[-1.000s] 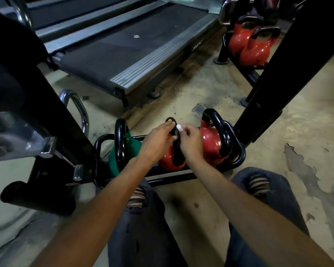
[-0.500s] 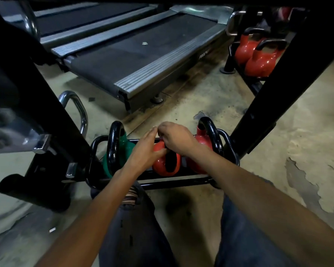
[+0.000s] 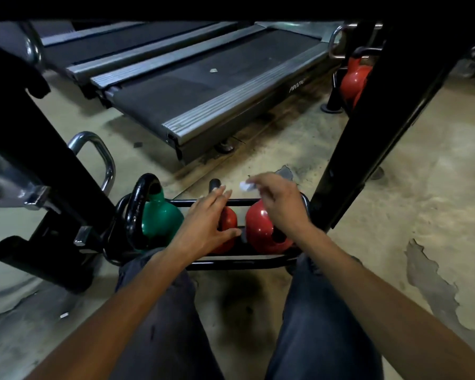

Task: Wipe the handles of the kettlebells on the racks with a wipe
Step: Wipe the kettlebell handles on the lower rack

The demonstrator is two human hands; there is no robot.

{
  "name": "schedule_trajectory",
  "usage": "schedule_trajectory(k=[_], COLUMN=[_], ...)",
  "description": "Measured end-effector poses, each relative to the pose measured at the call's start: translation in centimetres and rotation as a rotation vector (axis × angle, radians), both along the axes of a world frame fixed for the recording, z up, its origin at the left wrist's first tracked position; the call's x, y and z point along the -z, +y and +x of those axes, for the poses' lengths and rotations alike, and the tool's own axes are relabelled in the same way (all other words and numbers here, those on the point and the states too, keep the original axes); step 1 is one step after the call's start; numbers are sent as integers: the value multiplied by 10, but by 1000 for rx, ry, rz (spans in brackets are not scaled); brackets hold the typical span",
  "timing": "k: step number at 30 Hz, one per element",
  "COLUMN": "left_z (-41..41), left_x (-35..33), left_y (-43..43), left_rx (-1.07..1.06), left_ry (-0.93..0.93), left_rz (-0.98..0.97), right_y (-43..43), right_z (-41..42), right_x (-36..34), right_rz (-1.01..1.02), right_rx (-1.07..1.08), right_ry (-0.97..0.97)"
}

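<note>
White wipe (image 3: 246, 185) is hanging pinched in the right hand (image 3: 279, 205) fingertips above the rack (image 3: 231, 263); the left hand (image 3: 209, 226), fingers straight, is steadying the small red kettlebell (image 3: 229, 219), whose handle (image 3: 214, 185), probably mid-clean, is needing the wipe lowered onto it.

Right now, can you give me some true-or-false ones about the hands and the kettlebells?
1. The right hand pinches the wipe. True.
2. The green kettlebell sits right of the red ones. False: it sits left of the red kettlebells.
3. The left hand grips a handle. False: its fingers are straight, gripping nothing.
4. A treadmill lies beyond the rack. True.
</note>
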State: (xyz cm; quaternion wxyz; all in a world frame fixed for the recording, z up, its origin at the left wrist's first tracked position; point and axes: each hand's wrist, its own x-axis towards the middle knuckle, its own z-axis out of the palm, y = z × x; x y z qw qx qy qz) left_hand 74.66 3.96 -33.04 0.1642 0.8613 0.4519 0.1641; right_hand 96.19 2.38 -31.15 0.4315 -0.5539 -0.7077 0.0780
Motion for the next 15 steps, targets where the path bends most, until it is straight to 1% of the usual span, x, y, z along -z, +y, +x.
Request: schedule_trajectory(k=[2, 3, 5, 8, 10, 12, 15], left_z=[23, 36, 62, 94, 108, 115, 119], left_x=[-3, -3, -4, -3, -3, -2, -6], left_y=[-2, -3, -4, -4, -3, -1, 4], left_rx=[5, 8, 24, 19, -5, -18, -8], left_ry=[-1, 1, 8, 12, 30, 83, 165], left_rz=[-7, -10, -26, -67, -74, -67, -79], right_y=[20, 31, 52, 70, 84, 100, 114], right_z=[26, 38, 55, 62, 62, 63, 64], right_x=[-8, -8, -1, 9, 4, -2, -6], right_rz=[-35, -93, -254, -515, -635, -737, -900], right_rx=[141, 179, 202, 138, 110, 48, -2], right_ry=[100, 132, 95, -74, -126, -136, -93])
